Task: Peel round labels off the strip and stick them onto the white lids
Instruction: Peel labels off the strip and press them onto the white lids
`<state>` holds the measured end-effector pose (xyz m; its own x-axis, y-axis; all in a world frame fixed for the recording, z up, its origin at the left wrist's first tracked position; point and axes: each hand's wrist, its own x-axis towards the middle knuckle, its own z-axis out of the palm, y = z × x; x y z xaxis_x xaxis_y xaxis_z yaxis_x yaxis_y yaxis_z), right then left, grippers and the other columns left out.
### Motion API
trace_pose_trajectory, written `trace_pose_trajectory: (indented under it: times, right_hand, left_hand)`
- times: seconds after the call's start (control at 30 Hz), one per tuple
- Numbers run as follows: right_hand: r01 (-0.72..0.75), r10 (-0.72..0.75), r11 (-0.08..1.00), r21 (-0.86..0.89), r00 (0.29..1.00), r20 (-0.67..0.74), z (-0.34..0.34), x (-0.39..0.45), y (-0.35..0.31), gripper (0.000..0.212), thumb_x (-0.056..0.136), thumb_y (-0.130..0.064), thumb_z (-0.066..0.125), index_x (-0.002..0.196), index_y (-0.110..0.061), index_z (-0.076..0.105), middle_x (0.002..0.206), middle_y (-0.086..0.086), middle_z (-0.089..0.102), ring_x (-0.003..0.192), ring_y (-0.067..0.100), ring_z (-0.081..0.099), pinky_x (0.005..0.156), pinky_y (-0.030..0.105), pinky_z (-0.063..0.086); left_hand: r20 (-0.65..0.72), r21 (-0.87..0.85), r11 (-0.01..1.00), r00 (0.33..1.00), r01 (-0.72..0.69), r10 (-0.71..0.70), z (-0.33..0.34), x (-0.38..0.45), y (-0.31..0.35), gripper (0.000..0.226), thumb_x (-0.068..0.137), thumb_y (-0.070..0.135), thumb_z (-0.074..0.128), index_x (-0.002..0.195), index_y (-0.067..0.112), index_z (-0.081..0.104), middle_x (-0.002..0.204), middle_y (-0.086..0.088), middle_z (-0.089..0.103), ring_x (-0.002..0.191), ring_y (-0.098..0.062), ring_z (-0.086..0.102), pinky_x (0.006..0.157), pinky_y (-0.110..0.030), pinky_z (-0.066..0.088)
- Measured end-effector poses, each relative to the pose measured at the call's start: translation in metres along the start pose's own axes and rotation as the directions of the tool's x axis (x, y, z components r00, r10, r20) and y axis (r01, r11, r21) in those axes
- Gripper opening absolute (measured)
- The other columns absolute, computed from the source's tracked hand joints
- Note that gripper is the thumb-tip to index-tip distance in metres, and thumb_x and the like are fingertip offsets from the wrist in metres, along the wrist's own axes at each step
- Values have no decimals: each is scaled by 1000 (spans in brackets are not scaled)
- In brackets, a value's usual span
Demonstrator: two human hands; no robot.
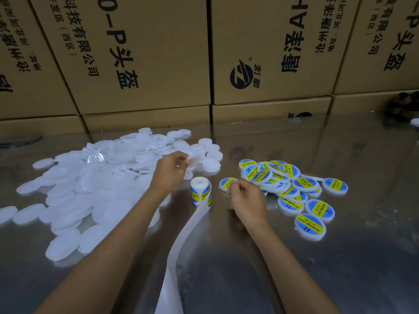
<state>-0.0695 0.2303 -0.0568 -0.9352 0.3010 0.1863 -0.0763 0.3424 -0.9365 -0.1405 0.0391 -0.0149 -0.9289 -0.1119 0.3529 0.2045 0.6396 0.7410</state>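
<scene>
A roll of round blue-and-yellow labels (199, 191) stands upright mid-table. Its bare white backing strip (179, 250) trails toward me. A big heap of plain white lids (90, 189) covers the left side. My left hand (171, 171) reaches into the heap's right edge and pinches one white lid (193, 157) between curled fingers. My right hand (246, 198) sits just right of the roll, thumb and forefinger curled at the edge of a labelled lid (225, 182) lying flat on the table. More labelled lids (285, 182) are piled to the right.
The table is shiny metal (340, 268) with bare surface at the front right. Stacked cardboard boxes (147, 64) form a wall along the back. A dark object (403, 105) sits at the far right rear.
</scene>
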Motion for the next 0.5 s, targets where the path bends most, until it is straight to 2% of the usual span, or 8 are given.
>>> trace_pose_trajectory:
  times: [0.03, 0.1, 0.17, 0.23, 0.3, 0.37, 0.43, 0.5]
  right_hand:
    - [10, -10, 1000, -2, 1000, 12, 0, -1, 0, 25, 93, -23, 55, 72, -13, 62, 61, 0, 59, 65, 16, 54, 64, 30, 41]
    - [40, -39, 999, -16, 998, 49, 1, -4, -1, 20, 91, -25, 59, 72, -21, 61, 67, -6, 62, 68, 10, 56, 67, 27, 44]
    - [102, -98, 994, -33, 990, 100, 2, -8, -1, 11, 90, -23, 61, 80, -25, 64, 77, -10, 65, 74, 7, 59, 75, 26, 48]
    - [160, -156, 987, -12, 974, 167, 4, -11, -1, 15, 92, -16, 59, 99, -25, 68, 95, -13, 68, 87, 3, 62, 84, 21, 49]
    - [159, -166, 986, 46, 952, 257, 8, -14, -3, 32, 94, -10, 53, 124, -18, 63, 114, -12, 65, 106, 2, 60, 93, 13, 45]
    - [140, -158, 987, 77, 929, 334, 12, -19, -4, 42, 97, -6, 49, 138, -15, 52, 127, -8, 60, 121, 4, 55, 103, 17, 41]
    - [136, -164, 985, 102, 918, 362, 16, -24, -4, 43, 99, -4, 46, 140, -15, 48, 126, -10, 57, 121, 5, 53, 104, 20, 41]
    - [149, -181, 982, 117, 922, 343, 17, -27, -5, 41, 97, -1, 49, 136, -14, 50, 117, -12, 59, 111, 0, 57, 96, 12, 42]
  left_hand:
    - [-8, -144, 987, 997, 69, -71, -4, -3, 3, 12, 98, 9, 61, 105, 8, 70, 105, -9, 72, 95, -24, 67, 83, -31, 53]
    - [23, -404, 896, 981, 186, -194, -16, -14, 10, 6, 97, 6, 63, 98, 8, 68, 102, -11, 72, 83, -24, 71, 73, -28, 59]
    - [48, -545, 806, 969, 228, -242, -31, -30, 17, 4, 95, 8, 65, 94, 9, 69, 91, -7, 73, 70, -17, 71, 62, -22, 58]
    - [103, -627, 734, 961, 262, -256, -41, -46, 23, 7, 95, 11, 65, 96, 6, 71, 86, -7, 73, 75, -18, 72, 67, -27, 59]
    - [211, -655, 674, 939, 342, -272, -45, -58, 28, 14, 97, 13, 61, 101, 4, 70, 93, -13, 74, 85, -25, 75, 74, -34, 61]
    - [342, -602, 672, 900, 431, -270, -41, -69, 32, 20, 103, 18, 53, 112, 3, 63, 101, -17, 76, 91, -31, 76, 78, -38, 63]
    - [388, -520, 716, 876, 465, -287, -33, -77, 34, 21, 106, 23, 44, 116, 7, 54, 103, -20, 75, 89, -33, 76, 80, -41, 63]
    - [361, -501, 746, 889, 439, -280, -25, -82, 34, 18, 108, 25, 41, 112, 11, 51, 106, -20, 74, 87, -31, 76, 79, -39, 62]
